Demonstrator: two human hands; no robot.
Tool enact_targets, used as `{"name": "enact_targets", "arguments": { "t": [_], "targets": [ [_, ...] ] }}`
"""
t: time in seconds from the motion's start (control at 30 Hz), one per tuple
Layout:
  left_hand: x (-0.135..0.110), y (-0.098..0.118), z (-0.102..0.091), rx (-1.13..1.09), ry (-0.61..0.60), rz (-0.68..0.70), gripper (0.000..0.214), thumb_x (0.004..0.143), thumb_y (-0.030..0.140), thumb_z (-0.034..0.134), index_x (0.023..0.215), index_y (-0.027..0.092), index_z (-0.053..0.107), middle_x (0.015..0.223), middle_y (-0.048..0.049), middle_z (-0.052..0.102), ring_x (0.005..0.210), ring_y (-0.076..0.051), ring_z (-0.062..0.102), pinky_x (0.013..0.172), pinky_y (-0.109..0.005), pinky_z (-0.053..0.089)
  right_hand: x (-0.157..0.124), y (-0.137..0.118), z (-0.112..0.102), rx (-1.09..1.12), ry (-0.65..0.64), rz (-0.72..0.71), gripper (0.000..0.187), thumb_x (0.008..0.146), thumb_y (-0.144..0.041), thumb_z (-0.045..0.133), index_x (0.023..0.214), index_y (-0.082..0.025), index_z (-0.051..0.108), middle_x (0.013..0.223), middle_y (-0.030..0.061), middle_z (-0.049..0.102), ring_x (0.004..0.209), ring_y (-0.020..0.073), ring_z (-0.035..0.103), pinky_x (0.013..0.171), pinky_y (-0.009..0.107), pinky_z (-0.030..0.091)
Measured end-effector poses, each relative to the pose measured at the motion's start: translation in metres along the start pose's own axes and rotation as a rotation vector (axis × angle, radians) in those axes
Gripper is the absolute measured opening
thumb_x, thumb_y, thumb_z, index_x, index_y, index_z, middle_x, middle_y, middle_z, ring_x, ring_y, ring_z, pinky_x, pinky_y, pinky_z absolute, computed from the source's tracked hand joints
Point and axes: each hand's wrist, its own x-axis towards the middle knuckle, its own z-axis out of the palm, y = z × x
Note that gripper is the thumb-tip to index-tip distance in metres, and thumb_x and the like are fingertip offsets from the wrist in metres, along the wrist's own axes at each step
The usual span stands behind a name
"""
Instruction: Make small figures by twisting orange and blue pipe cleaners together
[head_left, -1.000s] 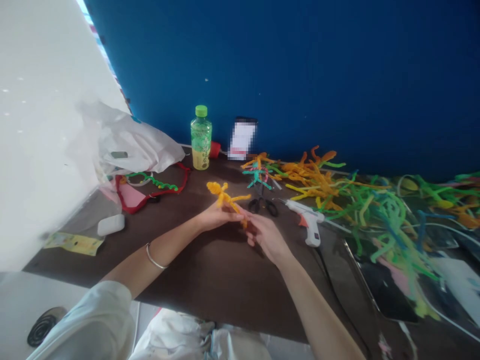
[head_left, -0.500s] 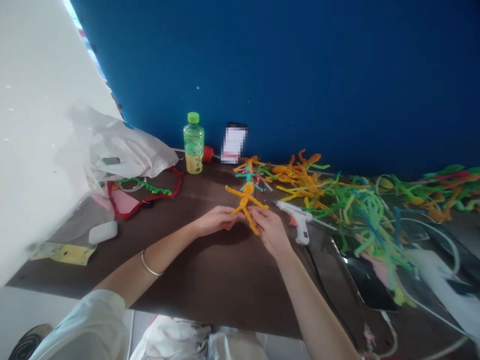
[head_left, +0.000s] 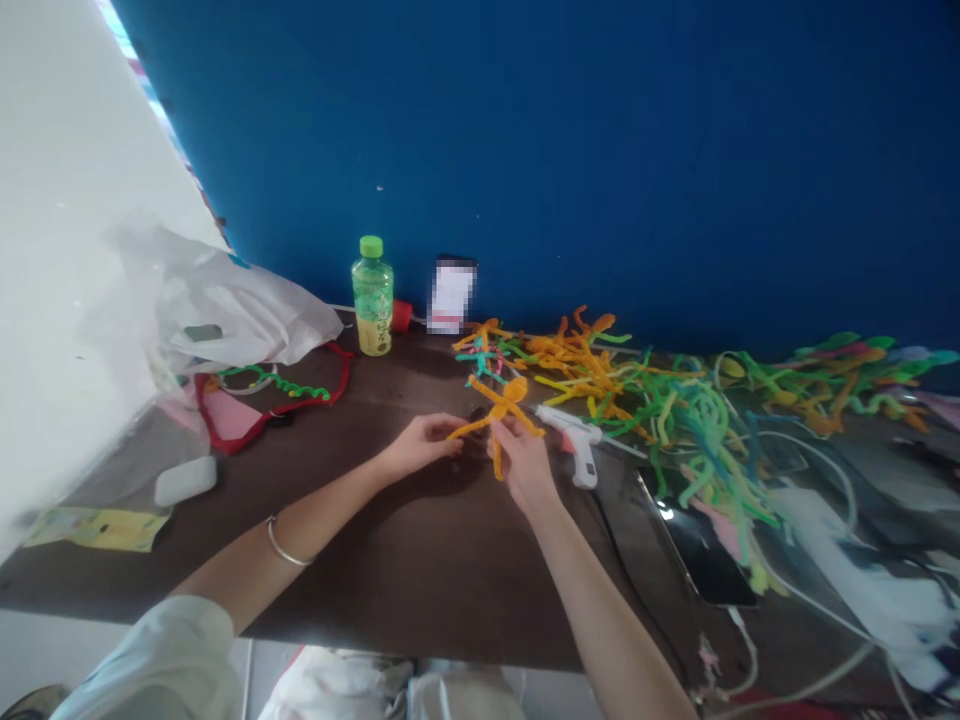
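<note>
An orange pipe-cleaner figure (head_left: 501, 405) with a round head and spread limbs is held upright over the dark table (head_left: 420, 560). My left hand (head_left: 420, 443) pinches one of its lower limbs from the left. My right hand (head_left: 521, 460) grips its body from the right, fingers closed round it. A silver bracelet (head_left: 285, 545) circles my left wrist.
A white glue gun (head_left: 574, 440) lies just right of my hands. A heap of orange, green and yellow pipe cleaners (head_left: 675, 400) spreads to the right. A green-capped bottle (head_left: 373, 297), a white plastic bag (head_left: 225, 310) and a red-edged shape (head_left: 255, 410) stand at the left. A phone (head_left: 701, 550) lies right.
The figure has turned from leaning left to standing more upright, and both hands have shifted with it toward the glue gun. The camera view has drifted left to right across the table.
</note>
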Motion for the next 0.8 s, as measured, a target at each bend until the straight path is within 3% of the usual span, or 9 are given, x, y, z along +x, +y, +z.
{"name": "enact_targets", "arguments": {
  "t": [0.23, 0.33, 0.5, 0.67, 0.73, 0.8],
  "targets": [
    [0.005, -0.007, -0.004, 0.04, 0.171, 0.065, 0.036, 0.056, 0.032, 0.074, 0.084, 0.011, 0.064, 0.07, -0.0058, 0.066, 0.063, -0.014, 0.061, 0.065, -0.03, 0.049, 0.001, -0.006, -0.001, -0.03, 0.064, -0.039, 0.027, 0.061, -0.035, 0.071, 0.075, -0.019, 0.054, 0.057, -0.0068, 0.051, 0.045, 0.0037, 0.046, 0.039, 0.014, 0.035],
    [0.002, -0.005, -0.005, 0.202, 0.214, 0.181, 0.026, 0.065, 0.033, 0.068, 0.081, 0.013, 0.066, 0.072, -0.0065, 0.066, 0.063, -0.014, 0.061, 0.064, -0.028, 0.049, 0.0, -0.005, 0.0, -0.071, 0.085, -0.082, 0.027, 0.063, -0.037, 0.069, 0.075, -0.019, 0.053, 0.053, -0.0069, 0.051, 0.044, 0.0041, 0.047, 0.039, 0.014, 0.036],
    [-0.002, 0.001, -0.01, 0.763, 0.119, 0.544, 0.023, 0.083, 0.025, 0.046, 0.087, 0.016, 0.066, 0.077, -0.0081, 0.063, 0.07, -0.013, 0.058, 0.068, -0.025, 0.045, 0.002, -0.002, -0.003, -0.103, 0.053, -0.113, 0.025, 0.065, -0.037, 0.068, 0.078, -0.019, 0.055, 0.065, -0.0033, 0.06, 0.045, 0.004, 0.048, 0.039, 0.015, 0.036],
    [-0.006, 0.005, -0.014, 1.258, -0.062, 0.666, 0.028, 0.086, 0.015, 0.034, 0.098, 0.015, 0.06, 0.086, -0.0092, 0.057, 0.078, -0.015, 0.054, 0.071, -0.028, 0.044, 0.007, -0.002, -0.009, -0.205, -0.039, -0.126, 0.024, 0.066, -0.037, 0.067, 0.075, -0.016, 0.058, 0.059, -0.002, 0.06, 0.04, 0.0038, 0.043, 0.035, 0.016, 0.032],
    [-0.006, 0.004, -0.014, 1.3, -0.123, 0.674, 0.025, 0.086, 0.015, 0.036, 0.094, 0.015, 0.059, 0.086, -0.0087, 0.057, 0.08, -0.016, 0.053, 0.073, -0.03, 0.044, 0.009, -0.003, -0.012, -0.277, -0.079, -0.117, 0.024, 0.067, -0.037, 0.066, 0.073, -0.015, 0.059, 0.05, -0.0032, 0.055, 0.037, 0.0044, 0.042, 0.035, 0.017, 0.031],
    [-0.004, 0.002, -0.012, 1.127, -0.092, 0.643, 0.022, 0.085, 0.016, 0.038, 0.094, 0.016, 0.059, 0.086, -0.008, 0.059, 0.081, -0.015, 0.054, 0.075, -0.03, 0.045, 0.011, -0.003, -0.014, -0.259, -0.072, -0.101, 0.025, 0.067, -0.037, 0.067, 0.073, -0.015, 0.058, 0.047, -0.0046, 0.052, 0.037, 0.0048, 0.043, 0.035, 0.017, 0.031]
  ]
}}
